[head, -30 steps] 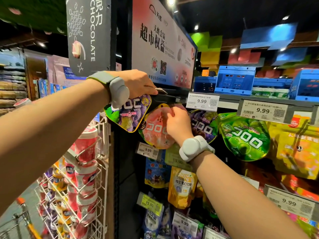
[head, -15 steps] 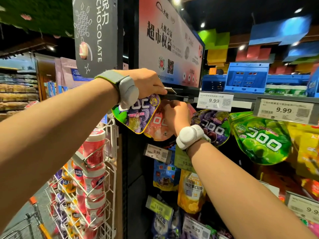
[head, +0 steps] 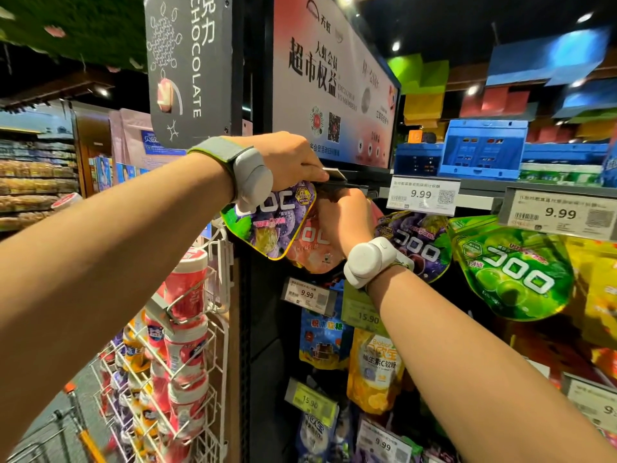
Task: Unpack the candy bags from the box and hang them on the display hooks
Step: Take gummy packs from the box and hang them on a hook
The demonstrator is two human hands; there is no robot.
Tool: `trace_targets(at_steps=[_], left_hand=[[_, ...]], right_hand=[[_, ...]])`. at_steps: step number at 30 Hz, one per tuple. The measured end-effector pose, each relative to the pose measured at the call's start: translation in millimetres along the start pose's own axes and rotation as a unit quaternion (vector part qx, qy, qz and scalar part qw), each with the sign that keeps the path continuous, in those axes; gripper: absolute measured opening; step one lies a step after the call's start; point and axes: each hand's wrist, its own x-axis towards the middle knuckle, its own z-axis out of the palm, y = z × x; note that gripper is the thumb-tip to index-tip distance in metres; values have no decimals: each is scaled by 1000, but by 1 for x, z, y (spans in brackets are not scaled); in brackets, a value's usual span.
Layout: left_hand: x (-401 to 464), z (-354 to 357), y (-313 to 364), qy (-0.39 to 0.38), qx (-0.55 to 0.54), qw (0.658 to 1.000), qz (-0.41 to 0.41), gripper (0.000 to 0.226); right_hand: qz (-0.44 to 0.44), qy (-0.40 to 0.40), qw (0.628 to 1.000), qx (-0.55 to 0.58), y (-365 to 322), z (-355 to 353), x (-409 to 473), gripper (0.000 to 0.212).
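At the far left a wire rack (head: pixel 187 345) holds pink tubs. The left hand (head: pixel 287 158) is raised to the top of the shelf, its fingers curled tight on the top edge of a purple candy bag (head: pixel 267 225) that hangs below it. Just right, the right hand (head: pixel 344 218) has its fingers clamped on a pink candy bag (head: pixel 310 248), partly behind the purple one, under the hook (head: pixel 337 187). Farther right hang another purple bag (head: pixel 420 245) and a green bag (head: pixel 514 272) below price tags (head: pixel 422 195).

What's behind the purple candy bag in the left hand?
A pink candy bag sits behind the purple candy bag, partly overlapped. The right hand covers its top, so the hook there can't be seen.
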Motion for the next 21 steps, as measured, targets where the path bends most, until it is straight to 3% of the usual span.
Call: trace_targets(at_steps=[7,21], left_hand=[[-3,0,0,14,7,1000,13,34],[-5,6,-4,18,43,997,56,35]], right_hand=[[9,-9,1000,-19,17,4,12,24],[109,-9,992,-65,43,7,41,43]])
